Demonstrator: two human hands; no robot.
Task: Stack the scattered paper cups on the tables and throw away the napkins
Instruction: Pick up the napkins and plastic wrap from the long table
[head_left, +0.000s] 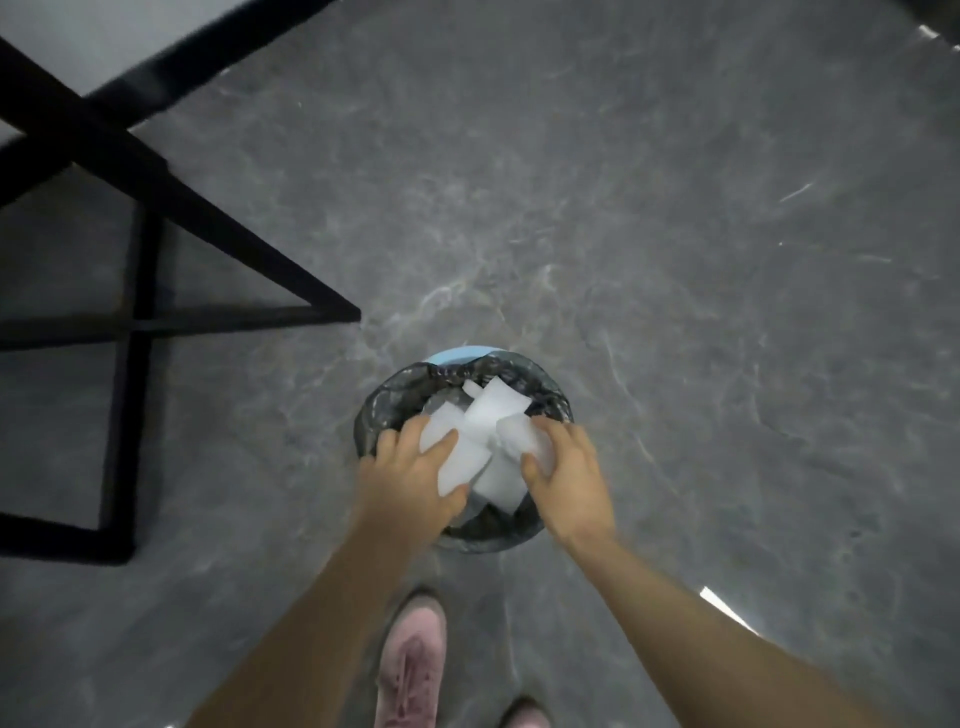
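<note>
A small round bin (447, 357) with a light blue rim and a black liner stands on the floor in front of my feet. Both hands hover over its mouth. My left hand (410, 473) pinches white napkins (488, 415) between thumb and fingers. My right hand (569, 478) grips another part of the same white bundle. Several napkin sheets fan out above the liner. No paper cups are in view.
A table with a black frame and legs (171, 208) stands at the left, its foot ending near the bin. Grey marbled floor (675, 260) spreads to the right and ahead. My pink shoe (410, 670) is just behind the bin.
</note>
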